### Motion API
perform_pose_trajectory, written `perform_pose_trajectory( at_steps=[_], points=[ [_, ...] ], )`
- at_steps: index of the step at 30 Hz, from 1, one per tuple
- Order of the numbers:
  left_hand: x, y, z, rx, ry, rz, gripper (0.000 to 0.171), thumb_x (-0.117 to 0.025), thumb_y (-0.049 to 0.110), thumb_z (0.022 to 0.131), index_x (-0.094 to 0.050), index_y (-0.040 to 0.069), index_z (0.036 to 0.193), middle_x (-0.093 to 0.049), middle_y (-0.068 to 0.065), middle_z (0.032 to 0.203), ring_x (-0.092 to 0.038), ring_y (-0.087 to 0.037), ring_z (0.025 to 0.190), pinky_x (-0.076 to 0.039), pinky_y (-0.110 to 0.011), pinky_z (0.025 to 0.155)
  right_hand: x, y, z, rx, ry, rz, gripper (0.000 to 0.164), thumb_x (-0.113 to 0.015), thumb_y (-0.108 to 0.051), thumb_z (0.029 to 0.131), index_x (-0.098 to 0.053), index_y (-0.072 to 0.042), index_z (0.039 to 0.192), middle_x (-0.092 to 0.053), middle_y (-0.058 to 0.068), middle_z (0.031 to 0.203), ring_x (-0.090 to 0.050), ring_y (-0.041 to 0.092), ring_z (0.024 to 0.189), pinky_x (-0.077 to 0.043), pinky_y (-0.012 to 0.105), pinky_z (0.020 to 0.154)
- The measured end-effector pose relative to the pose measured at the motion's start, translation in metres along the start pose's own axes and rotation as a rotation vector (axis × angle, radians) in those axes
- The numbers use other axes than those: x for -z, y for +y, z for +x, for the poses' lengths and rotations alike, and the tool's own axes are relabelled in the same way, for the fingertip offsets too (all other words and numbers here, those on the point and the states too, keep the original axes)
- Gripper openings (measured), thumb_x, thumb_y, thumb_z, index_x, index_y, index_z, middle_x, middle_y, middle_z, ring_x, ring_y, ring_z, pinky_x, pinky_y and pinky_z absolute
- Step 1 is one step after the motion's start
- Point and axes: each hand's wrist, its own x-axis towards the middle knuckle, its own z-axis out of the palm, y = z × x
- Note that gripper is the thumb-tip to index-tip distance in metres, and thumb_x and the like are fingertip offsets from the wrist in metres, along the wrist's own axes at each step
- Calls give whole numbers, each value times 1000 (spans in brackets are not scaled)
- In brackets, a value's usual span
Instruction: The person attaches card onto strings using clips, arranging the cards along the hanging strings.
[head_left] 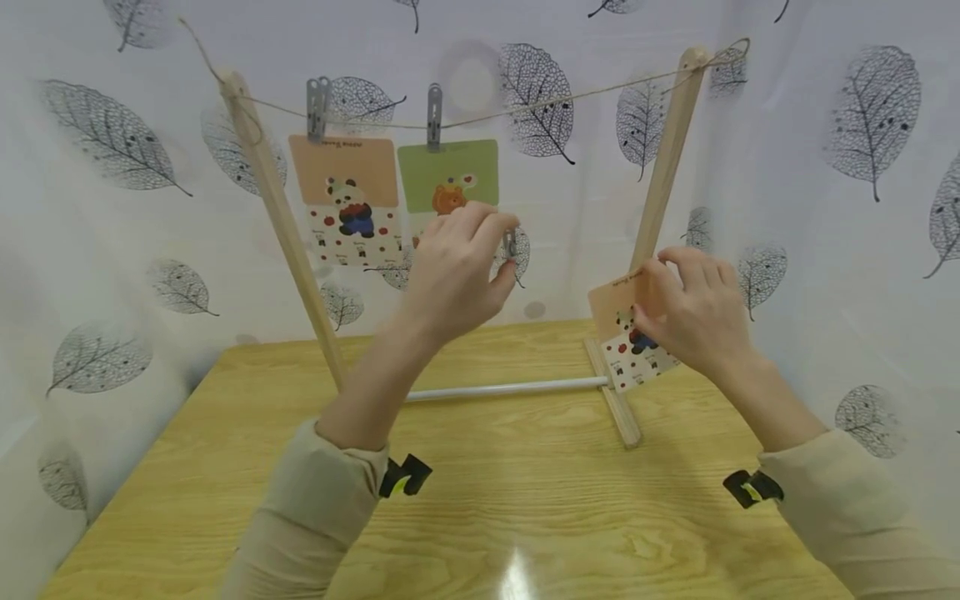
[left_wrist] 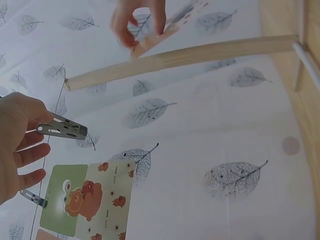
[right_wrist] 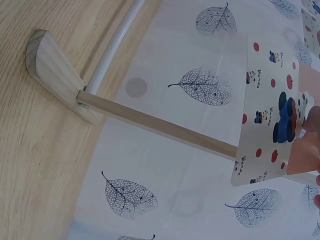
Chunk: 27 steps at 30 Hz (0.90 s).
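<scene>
My left hand (head_left: 461, 271) pinches a grey clothespin (left_wrist: 62, 128) between thumb and forefinger, in front of the hanging cards. The other fingers stand loosely apart in the left wrist view. With thumb and fingers my right hand (head_left: 697, 312) grips an orange and white panda card (right_wrist: 265, 125) by its orange part, near the right post. On the string (head_left: 570, 98) hang another panda card (head_left: 351, 233) and a green bear card (head_left: 480, 167), held by grey clothespins (head_left: 434, 117). My left hand hides the lower part of the bear card in the head view.
Two wooden posts, the left post (head_left: 281, 225) and the right post (head_left: 671, 171), carry the string. A white rod (head_left: 510, 389) joins them low down, above the wooden table (head_left: 480, 483). Behind hangs a white leaf-patterned curtain (head_left: 585, 242).
</scene>
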Motion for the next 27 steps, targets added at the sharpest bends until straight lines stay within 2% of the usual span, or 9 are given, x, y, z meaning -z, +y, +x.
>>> perform_pose_trajectory(
  at_steps=[6, 9, 13, 16, 22, 27],
  points=[
    [-8, 5, 9, -27, 19, -99, 30, -65, 0, 74, -58, -3, 103, -57, -15, 97, -55, -28, 88, -43, -38, 77, 0, 0, 1, 5, -10, -7, 44, -47, -34, 81, -54, 3, 105, -51, 25, 104, -48, 44, 94, -37, 55, 68],
    [-10, 8, 12, -24, 6, -162, 30, -63, -4, 73, -58, -6, 103, -55, -17, 97, -53, -28, 88, -44, -35, 78, 0, 0, 2, 5, -17, -3, 44, -47, -33, 80, -53, 3, 105, -51, 25, 104, -48, 44, 94, -36, 55, 67],
    [-11, 11, 14, -7, -30, -190, 31, -62, -6, 73, -57, -8, 104, -54, -17, 98, -52, -27, 89, -44, -29, 81, -1, 0, 1, 5, -23, 8, 44, -49, -32, 79, -53, 3, 105, -50, 26, 104, -47, 44, 94, -36, 55, 67],
    [-13, 12, 15, -7, -41, -173, 31, -62, -4, 74, -58, -7, 105, -55, -17, 98, -53, -27, 89, -44, -29, 81, -1, 1, 1, 7, -21, 12, 43, -49, -31, 79, -53, 4, 105, -50, 26, 103, -47, 44, 93, -36, 55, 66],
    [-16, 12, 19, -20, -18, -53, 28, -63, 3, 74, -61, -2, 102, -59, -14, 98, -56, -28, 89, -45, -34, 75, -1, 2, 4, 10, -15, 6, 42, -50, -30, 78, -53, 3, 104, -51, 25, 102, -47, 44, 91, -36, 53, 66],
    [-18, 10, 24, -9, -30, 7, 27, -62, 5, 75, -62, 0, 102, -60, -12, 98, -56, -28, 91, -45, -36, 79, -1, 3, 8, 8, -16, 2, 41, -54, -27, 77, -53, 3, 105, -51, 25, 103, -47, 43, 92, -36, 53, 66]
  ],
)
